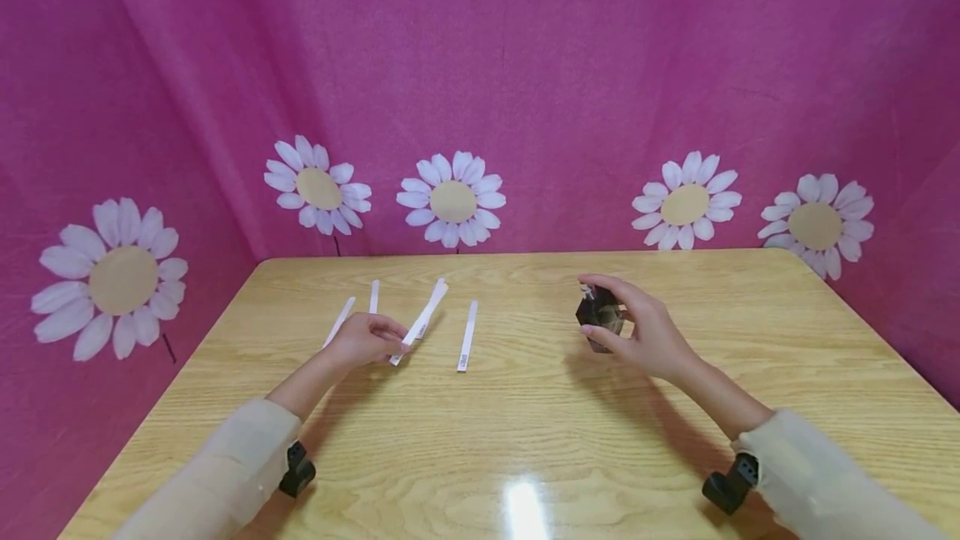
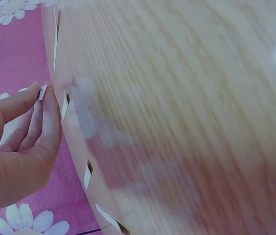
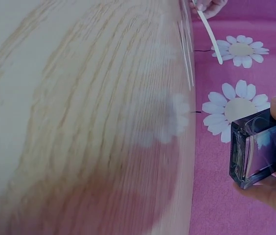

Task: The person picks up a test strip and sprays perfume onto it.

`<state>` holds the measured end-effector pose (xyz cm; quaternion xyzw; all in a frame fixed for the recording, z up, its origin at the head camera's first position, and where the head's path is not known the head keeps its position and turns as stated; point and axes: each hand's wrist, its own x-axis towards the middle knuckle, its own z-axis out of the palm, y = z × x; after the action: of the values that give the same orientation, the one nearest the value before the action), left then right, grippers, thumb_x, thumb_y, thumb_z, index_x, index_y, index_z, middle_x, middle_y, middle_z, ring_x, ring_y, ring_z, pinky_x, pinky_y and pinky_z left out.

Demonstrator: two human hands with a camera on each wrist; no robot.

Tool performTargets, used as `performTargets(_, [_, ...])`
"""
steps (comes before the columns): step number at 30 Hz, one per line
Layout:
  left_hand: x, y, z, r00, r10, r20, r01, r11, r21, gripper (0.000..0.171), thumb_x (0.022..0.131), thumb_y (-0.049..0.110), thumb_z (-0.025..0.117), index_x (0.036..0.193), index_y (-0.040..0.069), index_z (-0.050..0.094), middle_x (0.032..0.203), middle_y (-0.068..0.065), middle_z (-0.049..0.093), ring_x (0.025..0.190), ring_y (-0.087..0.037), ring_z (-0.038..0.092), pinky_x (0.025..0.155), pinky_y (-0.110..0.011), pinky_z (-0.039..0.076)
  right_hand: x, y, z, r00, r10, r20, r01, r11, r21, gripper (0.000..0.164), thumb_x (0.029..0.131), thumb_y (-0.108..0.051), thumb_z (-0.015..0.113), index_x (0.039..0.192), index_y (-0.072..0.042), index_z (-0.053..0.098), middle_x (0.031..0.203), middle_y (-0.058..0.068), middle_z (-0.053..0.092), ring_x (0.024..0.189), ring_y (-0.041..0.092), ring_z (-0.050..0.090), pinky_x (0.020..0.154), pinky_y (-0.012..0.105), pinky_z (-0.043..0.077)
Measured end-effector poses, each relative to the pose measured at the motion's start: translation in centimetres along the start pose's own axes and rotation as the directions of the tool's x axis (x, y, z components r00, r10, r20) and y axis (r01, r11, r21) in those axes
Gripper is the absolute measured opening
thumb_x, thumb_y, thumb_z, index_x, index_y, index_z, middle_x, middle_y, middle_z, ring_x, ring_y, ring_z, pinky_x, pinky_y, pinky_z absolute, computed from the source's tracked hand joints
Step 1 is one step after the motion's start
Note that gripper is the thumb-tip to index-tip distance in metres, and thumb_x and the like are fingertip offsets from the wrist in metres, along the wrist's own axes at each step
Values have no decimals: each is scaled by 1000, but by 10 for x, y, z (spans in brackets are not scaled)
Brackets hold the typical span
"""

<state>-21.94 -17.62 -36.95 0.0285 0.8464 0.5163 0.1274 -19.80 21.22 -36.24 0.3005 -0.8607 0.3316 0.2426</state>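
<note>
Between the thumb and fingers of my left hand (image 1: 362, 342) is one end of a white paper test strip (image 1: 429, 312). In the right wrist view this strip (image 3: 211, 38) slants out from the fingertips. Its end with small dark print (image 2: 41, 93) shows at the fingertips in the left wrist view. My right hand (image 1: 656, 338) grips a dark glass perfume bottle (image 1: 602, 319), thumb on one side and fingers on the other. The bottle (image 3: 255, 152) is tilted and see-through in the right wrist view.
Several more paper strips lie on the wooden table (image 1: 525, 415), among them one strip (image 1: 467, 338) right of the left hand and another strip (image 1: 374, 297) behind it. A pink curtain (image 1: 525, 65) with daisies encloses the table's back and sides.
</note>
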Motion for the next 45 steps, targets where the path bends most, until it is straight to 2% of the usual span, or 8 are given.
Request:
performTargets(5, [2,1,3,1000,13,13,-12,999,-34,30,83,-2,68,108,-16,61,75,1,71,64,-1,62,62,-20,57,1,-2,3,1000,10,0,-10,1000,-5,63,75,-8,81,132,-13,55,128,10,62,107,15,59,71,34,61])
performTargets(11, [3,6,7,999,24,45,-23,999,-26,28,84,0,68,108,-14,62,75,0,70,65,-3,62,67,-23,59,7,-3,6,1000,8,-4,-8,1000,12,63,75,-9,80,133,-13,54,127,10,62,105,15,59,71,35,60])
performTargets(19, [1,15,14,997,36,62,-37,999,3,31,85,2,68,112,-13,62,88,-12,73,68,-2,64,70,-26,60,14,-5,10,1000,-17,6,17,1000,0,63,75,-11,81,132,-12,55,128,9,62,107,16,58,70,32,59])
performTargets(27, [2,17,16,997,42,67,-42,999,2,31,84,3,70,110,-11,64,80,-3,71,66,-2,63,66,-19,57,22,-7,17,999,-43,12,43,999,-15,62,76,-13,80,132,-12,55,127,10,63,104,18,59,68,33,54])
performTargets(34, [-1,23,20,997,41,69,-41,999,5,28,84,3,70,108,-10,64,79,-3,71,65,-3,63,68,-22,58,30,-12,22,997,-75,21,75,997,-21,62,77,-15,80,132,-11,54,128,10,63,114,24,60,88,41,52])
performTargets(40, [-5,27,23,997,48,59,-49,999,19,28,84,2,70,108,-10,65,81,-6,70,66,-3,62,71,-27,60,35,-17,28,995,-89,46,90,996,-18,61,77,-18,80,133,-14,54,128,7,63,109,21,62,85,38,53])
performTargets(43, [-6,28,24,996,59,64,-60,998,14,28,84,2,70,108,-10,64,82,-7,70,67,-4,62,73,-29,61,38,-21,29,994,-91,61,92,996,-18,60,78,-20,80,132,-15,54,127,5,64,113,21,62,94,41,53])
performTargets(45, [-7,28,24,996,59,66,-60,998,11,27,84,1,69,108,-10,64,82,-7,70,67,-4,62,74,-30,61,39,-23,31,993,-97,69,99,995,-18,59,78,-21,80,131,-15,55,126,5,64,112,21,63,94,41,53])
